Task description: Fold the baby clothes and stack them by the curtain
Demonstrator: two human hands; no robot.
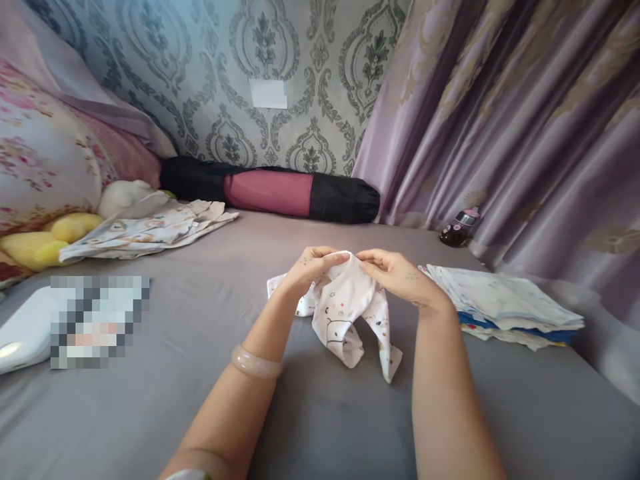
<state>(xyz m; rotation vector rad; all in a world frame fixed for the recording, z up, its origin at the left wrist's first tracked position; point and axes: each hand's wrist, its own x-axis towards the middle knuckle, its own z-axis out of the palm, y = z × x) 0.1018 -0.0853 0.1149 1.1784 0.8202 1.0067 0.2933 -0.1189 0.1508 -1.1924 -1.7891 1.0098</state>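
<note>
A small white garment (pixel 345 300) with little printed figures, which looks like baby clothing, hangs bunched between my hands just over the grey bed sheet. My left hand (pixel 313 267) pinches its upper edge on the left, the thumb lying along the cloth. On the other side my right hand (pixel 393 272) grips the same edge between thumb and fingers. Two loose parts of the garment dangle toward me, and another sticks out at the left behind my left wrist. The fingertips are partly hidden by the fabric.
Folded cloths (pixel 510 300) lie stacked at the right. A dark bottle (pixel 459 227) stands near the curtain (pixel 450 120). Against the wall rests a black and maroon roll bag (pixel 270 191). At left are a patterned cloth (pixel 150 230), a yellow plush (pixel 50 243) and a white device (pixel 35 327).
</note>
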